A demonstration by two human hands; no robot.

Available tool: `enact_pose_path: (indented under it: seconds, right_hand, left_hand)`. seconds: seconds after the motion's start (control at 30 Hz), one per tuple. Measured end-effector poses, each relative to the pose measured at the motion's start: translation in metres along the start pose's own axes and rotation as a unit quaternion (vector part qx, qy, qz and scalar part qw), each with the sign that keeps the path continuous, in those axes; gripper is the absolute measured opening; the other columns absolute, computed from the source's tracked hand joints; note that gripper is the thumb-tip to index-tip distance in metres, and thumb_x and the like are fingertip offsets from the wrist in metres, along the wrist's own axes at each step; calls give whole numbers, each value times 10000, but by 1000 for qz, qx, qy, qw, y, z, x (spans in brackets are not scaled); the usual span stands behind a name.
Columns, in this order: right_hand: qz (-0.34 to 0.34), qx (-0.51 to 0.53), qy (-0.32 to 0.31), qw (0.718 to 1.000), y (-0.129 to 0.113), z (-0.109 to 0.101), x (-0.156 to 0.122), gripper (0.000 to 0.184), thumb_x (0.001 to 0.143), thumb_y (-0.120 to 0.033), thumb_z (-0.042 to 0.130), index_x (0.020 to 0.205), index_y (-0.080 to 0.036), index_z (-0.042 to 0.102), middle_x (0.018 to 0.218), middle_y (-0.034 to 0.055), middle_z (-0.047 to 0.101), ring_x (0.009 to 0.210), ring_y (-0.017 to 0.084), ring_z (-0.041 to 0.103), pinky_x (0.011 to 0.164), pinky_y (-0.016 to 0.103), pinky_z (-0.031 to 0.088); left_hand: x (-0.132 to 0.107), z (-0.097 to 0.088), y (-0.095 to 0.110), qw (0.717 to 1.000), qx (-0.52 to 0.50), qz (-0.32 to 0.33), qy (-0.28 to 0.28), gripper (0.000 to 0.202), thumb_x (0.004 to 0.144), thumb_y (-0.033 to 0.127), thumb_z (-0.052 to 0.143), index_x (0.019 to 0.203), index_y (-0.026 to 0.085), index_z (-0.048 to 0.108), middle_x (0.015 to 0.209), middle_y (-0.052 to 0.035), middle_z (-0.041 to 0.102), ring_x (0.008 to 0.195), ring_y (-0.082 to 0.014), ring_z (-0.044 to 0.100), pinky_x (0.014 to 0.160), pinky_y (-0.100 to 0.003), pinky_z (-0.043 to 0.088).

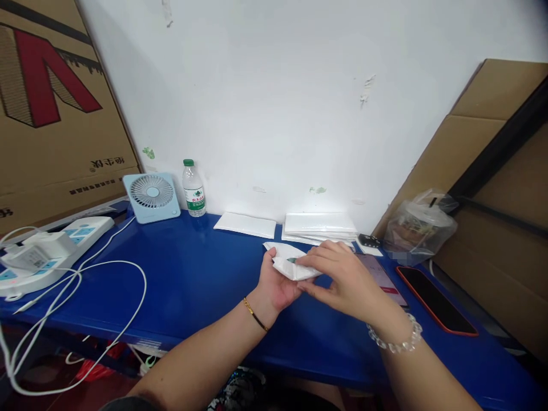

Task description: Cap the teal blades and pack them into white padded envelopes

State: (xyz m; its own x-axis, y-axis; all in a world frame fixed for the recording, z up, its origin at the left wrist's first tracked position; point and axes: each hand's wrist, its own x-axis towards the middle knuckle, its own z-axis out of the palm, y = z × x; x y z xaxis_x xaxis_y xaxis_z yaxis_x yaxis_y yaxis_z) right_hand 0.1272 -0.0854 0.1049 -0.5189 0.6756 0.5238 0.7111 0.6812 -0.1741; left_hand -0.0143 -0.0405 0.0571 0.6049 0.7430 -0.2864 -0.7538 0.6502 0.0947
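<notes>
While left hand (pixel 277 288) cradles packet (pixel 289 269), right hand (pixel 345 278) arched

White packet (pixel 294 269) part-hidden by right hand (pixel 342 275).

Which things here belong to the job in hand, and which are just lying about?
Seemingly for the job:
white packet, in the left hand, touched by the right hand
probably the flat white piece and white stack behind

Apparently lying about:
blue fan
green-capped bottle
power strip
red-edged phone
bagged container
</notes>
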Motion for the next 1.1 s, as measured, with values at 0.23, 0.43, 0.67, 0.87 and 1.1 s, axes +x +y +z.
enact_pose_path:
  seconds: [0.23,0.43,0.67,0.87,1.1]
  right_hand:
    - [45,180,-31,982,0,22,-26,180,832,-212,600,1009,-236,630,857,31,642,810,174,574,693,304,478]
    - [-20,63,65,996,1,53,-42,129,848,-233,592,963,-234,650,982,70,624,946,213,568,776,372,455]
    - [-51,47,87,994,-8,52,-54,278,860,-157,550,1126,-219,603,826,60,669,748,188,605,659,337,476]
    - [285,424,224,830,-4,77,-33,187,890,-363,512,984,-214,576,814,41,669,651,174,621,599,316,530]
    - [332,563,115,748,11,91,5,275,823,-454,567,893,-188,568,885,43,648,765,178,616,641,322,530]
  left_hand:
    - [-14,-42,6,996,71,-59,-13,466,749,234,470,1187,78,495,942,-140,663,799,-279,646,705,-383,489]
    - [-22,-56,6,996,57,-53,40,559,730,123,430,1281,29,421,944,-143,679,797,-250,661,797,-371,475]
    - [-37,-46,9,998,27,-25,-46,418,806,362,497,1141,116,544,1006,-121,660,916,-258,626,826,-384,465]
    - [-34,-43,1,992,97,82,-19,167,802,246,618,945,161,606,906,-42,654,801,-136,622,672,-239,467]
    - [8,-24,47,936,292,188,61,220,732,69,673,948,76,633,884,-118,698,764,-201,663,714,-300,526]
